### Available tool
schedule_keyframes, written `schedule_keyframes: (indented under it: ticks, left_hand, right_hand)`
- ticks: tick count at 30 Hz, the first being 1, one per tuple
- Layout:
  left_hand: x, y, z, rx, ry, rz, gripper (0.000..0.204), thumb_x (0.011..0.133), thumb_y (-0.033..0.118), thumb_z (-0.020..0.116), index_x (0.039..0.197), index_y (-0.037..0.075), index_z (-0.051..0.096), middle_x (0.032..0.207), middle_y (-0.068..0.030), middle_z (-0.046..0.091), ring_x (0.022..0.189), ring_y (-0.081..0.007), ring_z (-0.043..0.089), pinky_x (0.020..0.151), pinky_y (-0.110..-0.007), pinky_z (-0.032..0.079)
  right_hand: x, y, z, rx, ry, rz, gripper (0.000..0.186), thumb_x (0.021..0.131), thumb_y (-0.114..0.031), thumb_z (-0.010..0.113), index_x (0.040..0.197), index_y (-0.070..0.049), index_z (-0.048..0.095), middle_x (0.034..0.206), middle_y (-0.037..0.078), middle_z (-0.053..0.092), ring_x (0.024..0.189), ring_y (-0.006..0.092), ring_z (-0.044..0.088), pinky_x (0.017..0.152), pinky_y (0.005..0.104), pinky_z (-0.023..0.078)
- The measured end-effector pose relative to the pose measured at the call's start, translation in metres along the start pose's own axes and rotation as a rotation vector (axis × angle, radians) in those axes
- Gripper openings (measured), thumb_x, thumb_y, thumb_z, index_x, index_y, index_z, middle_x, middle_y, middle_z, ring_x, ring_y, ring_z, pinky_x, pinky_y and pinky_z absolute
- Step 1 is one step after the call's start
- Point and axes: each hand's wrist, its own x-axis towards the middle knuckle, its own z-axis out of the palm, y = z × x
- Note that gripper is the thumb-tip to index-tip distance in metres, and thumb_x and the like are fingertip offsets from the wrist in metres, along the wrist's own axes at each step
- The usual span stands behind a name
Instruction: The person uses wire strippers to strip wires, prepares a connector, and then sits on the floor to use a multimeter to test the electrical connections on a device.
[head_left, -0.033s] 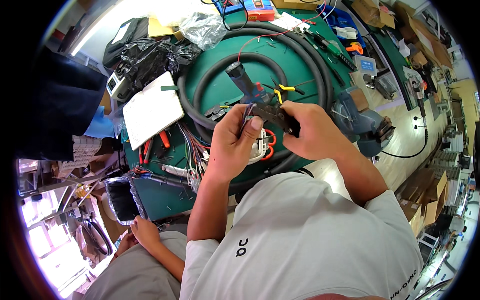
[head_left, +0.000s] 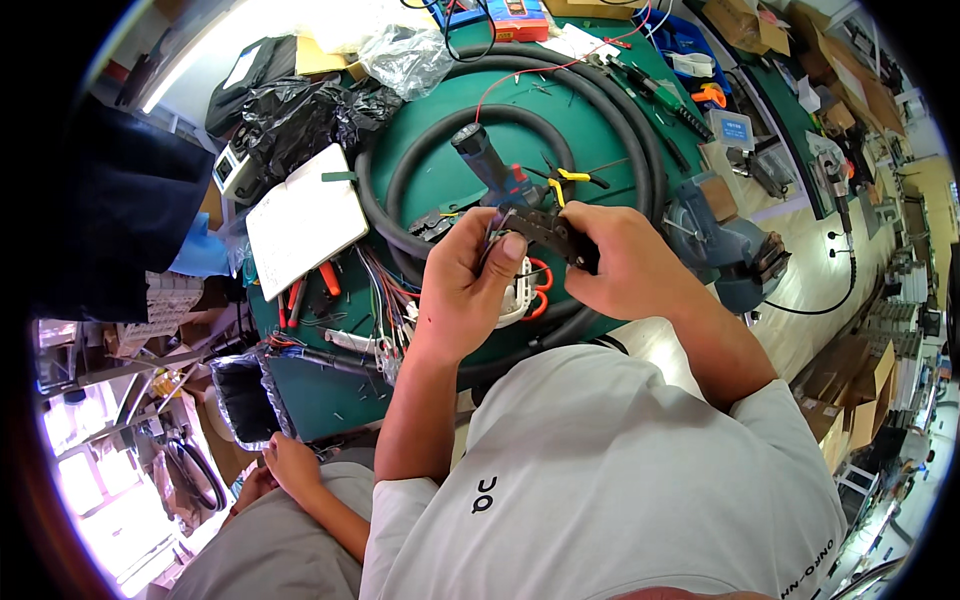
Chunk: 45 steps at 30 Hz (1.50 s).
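Observation:
My right hand (head_left: 625, 262) is closed around the handles of dark crimping pliers (head_left: 541, 228), whose head points left toward my other hand. With thumb and fingers pressed together, my left hand (head_left: 468, 275) pinches thin wires (head_left: 493, 232) right at the jaws of the pliers. The wire ends are too small to make out. Just below the pliers, white-and-red scissors (head_left: 540, 290) lie partly hidden behind my hands. A fan of loose coloured wires (head_left: 385, 290) spreads beside my left wrist. Beyond my hands stands a blue-and-black cordless driver (head_left: 488, 165), near yellow-handled cutters (head_left: 572, 178).
Thick black cable (head_left: 640, 130) lies coiled on the green tabletop (head_left: 430, 125). An open notebook (head_left: 307, 222) and red-handled pliers (head_left: 329, 278) are at the left. A bench vise (head_left: 712, 240) stands on the right. At lower left, a co-worker's hand (head_left: 292, 464) is near the table edge.

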Motion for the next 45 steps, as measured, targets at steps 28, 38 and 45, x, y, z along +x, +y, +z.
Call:
schedule_keyframes:
  ticks: [28,38,45]
  left_hand:
    - [0.007,-0.017,-0.003,-0.382,-0.237,-0.080,0.024,0.098,0.026,0.049,0.088,0.004,0.050,0.069,0.0046,0.039,0.056,-0.0021,0.028,0.048,-0.019,0.022]
    - [0.004,-0.012,0.001,-0.378,-0.245,-0.114,0.025,0.099,0.024,0.048,0.084,0.006,0.050,0.068,0.0078,0.040,0.057,-0.0006,0.029,0.049,-0.019,0.024]
    - [0.001,-0.010,0.007,-0.222,-0.208,-0.012,0.023,0.099,0.023,0.049,0.088,0.003,0.052,0.070,0.0068,0.042,0.063,-0.0026,0.031,0.055,-0.019,0.028]
  right_hand:
    - [-0.014,0.013,0.010,0.635,-0.127,0.202,0.019,0.064,-0.003,0.059,0.082,0.001,0.056,0.067,0.000,0.049,0.061,0.0066,0.044,0.054,0.0239,0.035]
    - [-0.017,0.015,0.006,0.426,-0.028,0.128,0.022,0.063,-0.008,0.064,0.083,0.000,0.058,0.064,0.009,0.054,0.054,0.0175,0.048,0.053,0.0293,0.040]
    - [-0.016,0.016,0.003,0.124,0.055,-0.082,0.023,0.060,-0.003,0.059,0.081,0.000,0.053,0.067,0.007,0.046,0.056,0.0192,0.046,0.051,0.0297,0.036]
